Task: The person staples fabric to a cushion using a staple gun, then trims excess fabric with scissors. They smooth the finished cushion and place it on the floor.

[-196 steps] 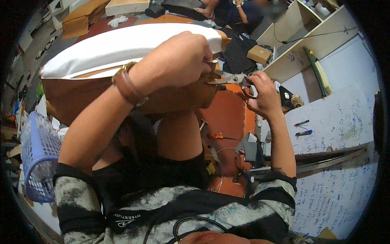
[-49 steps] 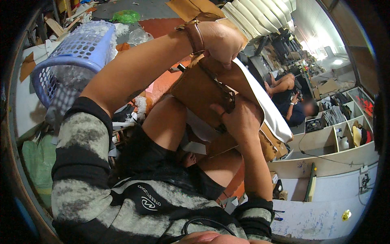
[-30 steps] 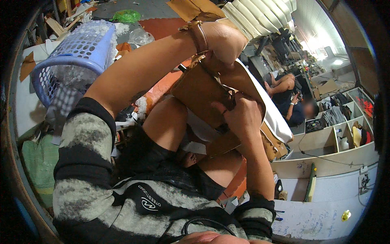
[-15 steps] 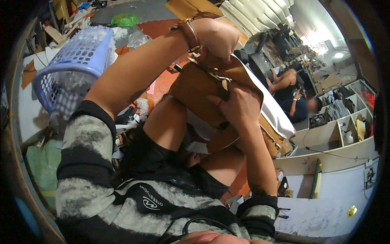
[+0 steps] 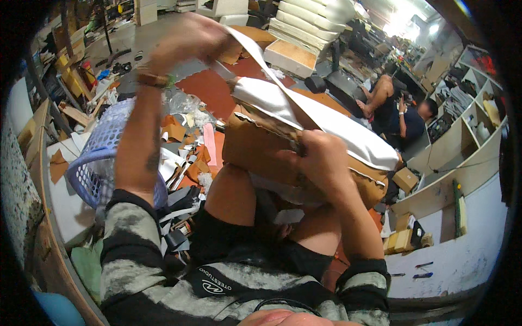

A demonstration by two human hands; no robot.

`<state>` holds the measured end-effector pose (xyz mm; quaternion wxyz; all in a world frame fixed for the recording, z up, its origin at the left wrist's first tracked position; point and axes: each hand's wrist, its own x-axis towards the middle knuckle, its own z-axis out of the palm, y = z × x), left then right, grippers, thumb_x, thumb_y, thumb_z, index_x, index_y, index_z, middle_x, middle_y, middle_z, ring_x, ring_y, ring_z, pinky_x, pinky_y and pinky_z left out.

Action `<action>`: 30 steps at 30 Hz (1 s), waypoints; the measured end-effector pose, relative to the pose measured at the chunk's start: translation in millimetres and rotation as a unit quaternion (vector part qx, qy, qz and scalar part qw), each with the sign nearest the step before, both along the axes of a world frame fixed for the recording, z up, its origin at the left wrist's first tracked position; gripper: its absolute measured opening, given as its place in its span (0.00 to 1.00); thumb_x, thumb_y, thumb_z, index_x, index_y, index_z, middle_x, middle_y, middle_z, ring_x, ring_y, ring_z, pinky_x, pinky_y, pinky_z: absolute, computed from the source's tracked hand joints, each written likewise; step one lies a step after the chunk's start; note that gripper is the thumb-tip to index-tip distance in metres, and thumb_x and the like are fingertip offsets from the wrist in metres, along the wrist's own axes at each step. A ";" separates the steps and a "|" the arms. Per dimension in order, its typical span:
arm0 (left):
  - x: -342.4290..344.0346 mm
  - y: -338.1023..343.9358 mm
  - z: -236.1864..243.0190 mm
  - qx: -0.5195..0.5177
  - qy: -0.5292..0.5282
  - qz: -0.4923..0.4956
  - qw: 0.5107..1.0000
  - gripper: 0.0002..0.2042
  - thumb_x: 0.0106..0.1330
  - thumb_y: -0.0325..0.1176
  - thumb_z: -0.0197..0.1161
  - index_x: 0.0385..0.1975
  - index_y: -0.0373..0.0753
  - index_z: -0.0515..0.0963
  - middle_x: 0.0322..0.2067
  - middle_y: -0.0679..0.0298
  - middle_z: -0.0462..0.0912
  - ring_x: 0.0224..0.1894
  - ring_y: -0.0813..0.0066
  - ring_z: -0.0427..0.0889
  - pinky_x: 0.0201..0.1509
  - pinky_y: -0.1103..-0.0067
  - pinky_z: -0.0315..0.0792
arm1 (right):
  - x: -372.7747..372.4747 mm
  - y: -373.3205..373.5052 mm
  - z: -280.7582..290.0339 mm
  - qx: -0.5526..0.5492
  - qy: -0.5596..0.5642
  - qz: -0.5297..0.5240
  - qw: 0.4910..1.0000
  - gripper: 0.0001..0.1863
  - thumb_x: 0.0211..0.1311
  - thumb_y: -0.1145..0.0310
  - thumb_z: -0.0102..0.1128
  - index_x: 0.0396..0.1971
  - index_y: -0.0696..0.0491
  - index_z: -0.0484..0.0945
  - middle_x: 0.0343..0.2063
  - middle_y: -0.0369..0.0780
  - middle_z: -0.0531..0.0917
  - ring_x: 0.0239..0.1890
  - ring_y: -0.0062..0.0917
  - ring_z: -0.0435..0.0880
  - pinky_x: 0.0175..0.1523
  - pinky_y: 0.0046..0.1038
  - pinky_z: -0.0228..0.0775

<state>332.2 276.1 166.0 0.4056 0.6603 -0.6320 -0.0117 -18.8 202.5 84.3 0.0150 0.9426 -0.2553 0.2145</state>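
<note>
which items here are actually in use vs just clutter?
In use:
- left hand, raised and blurred, pulling the white strip
- right hand, gripping the tan cushion
- white padding on the cushion

Lying about:
- blue basket
- leather scraps
- stacked cushions
- cardboard box
- another person seated behind

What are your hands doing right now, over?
Left hand raised, pulling white strip. Right hand clamps brown leather cushion cover on lap. Purple basket beside left arm, not blocking.
</note>
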 end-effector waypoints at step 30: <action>-33.4 -189.7 -121.0 0.334 -0.182 0.251 0.890 0.41 0.69 0.72 0.53 0.45 0.30 0.87 0.51 0.43 0.87 0.56 0.42 0.85 0.63 0.58 0.74 | -280.4 -161.3 -148.3 0.117 -0.470 -0.325 0.813 0.28 0.71 0.56 0.70 0.60 0.62 0.80 0.51 0.47 0.88 0.52 0.26 0.86 0.57 0.30 0.78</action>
